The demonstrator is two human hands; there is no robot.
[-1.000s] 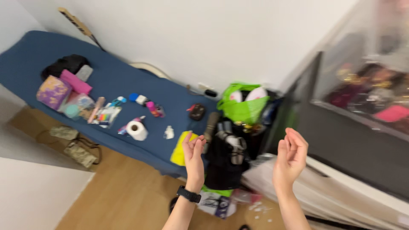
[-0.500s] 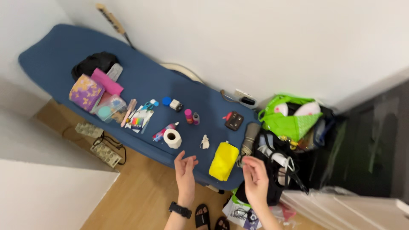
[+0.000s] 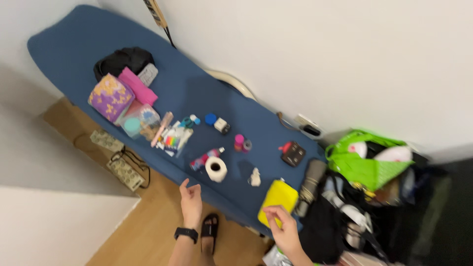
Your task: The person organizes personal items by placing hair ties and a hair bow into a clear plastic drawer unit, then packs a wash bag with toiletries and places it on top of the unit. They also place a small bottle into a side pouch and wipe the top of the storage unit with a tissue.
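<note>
- While both hands are hovering low over the blue board's (image 3: 197, 93) near edge, nothing is being gripped.
- Left hand (image 3: 191, 203) is hanging open, empty; toilet roll (image 3: 216, 169) is sitting just beyond its fingertips, likely rolling off if knocked.
- Right hand (image 3: 282, 227) is pinching loosely, touching the yellow pouch (image 3: 278, 198) overhanging the edge; it could slip.
- Motion blur is hiding the small items; forearms are getting cropped.

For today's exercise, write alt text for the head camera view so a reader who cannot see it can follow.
Two bare hands, left hand and right hand, hover empty at the near edge of a blue board strewn with small items. The right is beside a yellow pouch; a toilet roll lies beyond the left.
</note>
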